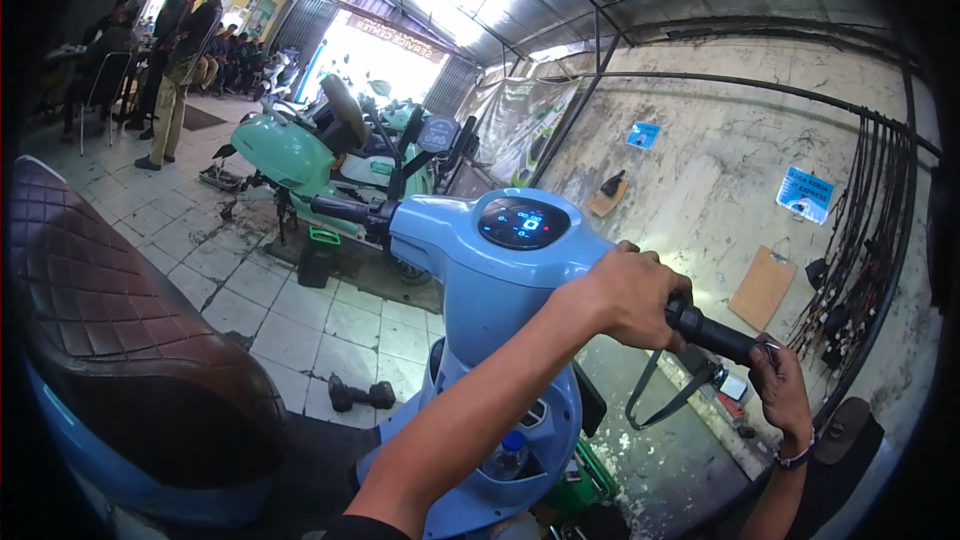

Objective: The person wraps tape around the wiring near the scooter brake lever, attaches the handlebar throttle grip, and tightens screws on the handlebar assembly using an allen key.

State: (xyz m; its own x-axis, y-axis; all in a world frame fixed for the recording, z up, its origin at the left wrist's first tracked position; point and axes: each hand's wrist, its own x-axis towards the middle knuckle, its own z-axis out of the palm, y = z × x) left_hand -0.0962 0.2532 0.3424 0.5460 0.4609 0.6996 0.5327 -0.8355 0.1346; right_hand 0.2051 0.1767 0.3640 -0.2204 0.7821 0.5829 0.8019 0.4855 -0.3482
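Note:
A light blue electric scooter (pixel 470 290) stands in front of me, its round dashboard display (pixel 523 224) lit. My left hand (pixel 635 292) reaches across the front and is closed over the inner part of the right handlebar, by the black switch housing. The black right grip (pixel 715 332) sticks out past it. At the outer tip of that grip, my right hand (pixel 782 388) is pinched closed, a bracelet on its wrist. A small shiny bit shows at its fingertips, too small to name. The black left grip (pixel 340 209) is free of my hands.
A brown quilted seat (pixel 110 310) lies at left. A mint green scooter (pixel 290 155) stands beyond, near a black bin (pixel 318 258). A black power tool (pixel 360 394) rests on the tiles. Cables (pixel 860 230) hang on the right wall. People (pixel 185 60) stand and sit far left.

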